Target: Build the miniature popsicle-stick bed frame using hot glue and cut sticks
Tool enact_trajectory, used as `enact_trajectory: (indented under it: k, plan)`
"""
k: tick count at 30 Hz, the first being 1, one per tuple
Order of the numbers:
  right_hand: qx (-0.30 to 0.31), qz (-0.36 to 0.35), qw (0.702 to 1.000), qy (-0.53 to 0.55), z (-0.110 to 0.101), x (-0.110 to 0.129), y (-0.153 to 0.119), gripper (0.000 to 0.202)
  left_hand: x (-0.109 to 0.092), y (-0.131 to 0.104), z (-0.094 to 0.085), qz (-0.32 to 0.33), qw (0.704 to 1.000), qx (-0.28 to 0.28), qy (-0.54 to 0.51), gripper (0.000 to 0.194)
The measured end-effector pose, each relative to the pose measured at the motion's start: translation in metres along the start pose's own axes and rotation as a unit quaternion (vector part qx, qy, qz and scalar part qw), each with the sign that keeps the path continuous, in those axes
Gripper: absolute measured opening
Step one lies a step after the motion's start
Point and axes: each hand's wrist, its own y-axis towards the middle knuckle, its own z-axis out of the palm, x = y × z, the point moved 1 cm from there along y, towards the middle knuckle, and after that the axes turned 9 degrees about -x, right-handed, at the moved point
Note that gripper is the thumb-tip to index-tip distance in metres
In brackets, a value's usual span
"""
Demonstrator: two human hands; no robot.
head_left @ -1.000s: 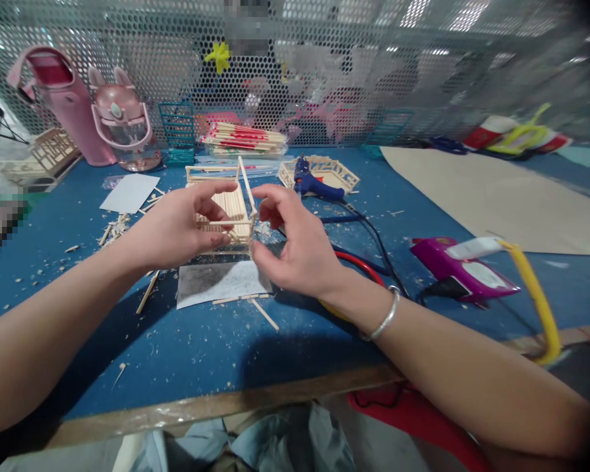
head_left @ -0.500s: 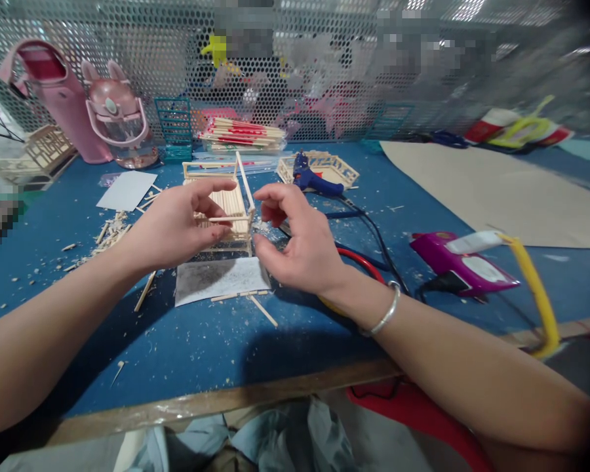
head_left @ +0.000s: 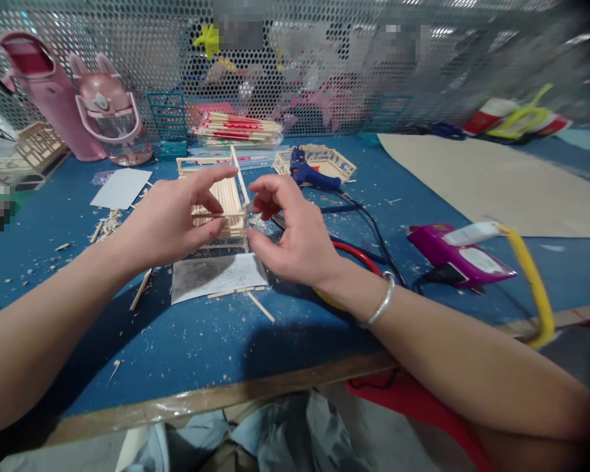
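Note:
A small frame of pale wooden sticks [head_left: 230, 196] stands on the blue table, with a slatted floor and a slanting stick at its right side. Over its left part is my left hand [head_left: 170, 213], thumb and fingers apart around a thin crosswise stick; the fingers partly cover the frame, and I see no grip on it. My right hand [head_left: 295, 236] is at the frame's right edge, its fingers curved and parted with nothing between them. Just in front of the frame lies a grey-white paper [head_left: 219, 278], with thin sticks along its near edge.
A blue glue gun [head_left: 314, 177] rests on a hexagonal stick frame [head_left: 341, 164] behind. To the right are a purple tool [head_left: 457, 257] and brown cardboard [head_left: 501, 177]. Pink bottles [head_left: 61, 108], a white card [head_left: 120, 188] and wood scraps are at left. Bagged sticks [head_left: 238, 129] lie behind.
The whole view has shifted slightly, so things appear a little further left and up. Both hands keep nearly the same pose around the stick frame.

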Motion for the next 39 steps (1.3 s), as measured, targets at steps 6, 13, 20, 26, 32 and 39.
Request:
enact_trajectory:
  k: [6,13,20,26,32,39]
  plan:
    - [0.005,0.002,1.0,0.003,0.001,0.0,0.0,0.042,-0.004,0.0,-0.001,0.024,1.0,0.02,0.005,0.061]
    - [0.015,0.005,1.0,0.003,0.0,-0.001,0.0,0.043,0.002,-0.002,0.001,0.043,0.999,0.009,-0.011,0.065]
    - [0.022,-0.002,1.0,0.012,0.002,-0.004,-0.001,0.043,0.009,-0.002,0.005,0.024,0.997,0.001,-0.076,0.066]
    - [0.042,-0.022,0.999,0.008,0.002,-0.005,0.0,0.038,0.007,-0.002,0.004,0.028,0.998,0.009,-0.047,0.065]
    - [0.047,-0.024,0.999,0.01,0.001,-0.005,0.0,0.041,0.004,-0.004,0.005,0.02,0.999,-0.006,-0.039,0.066]
    - [0.052,-0.017,0.999,0.003,0.001,-0.004,0.001,0.041,0.003,-0.003,0.004,-0.001,0.999,-0.002,-0.049,0.066]
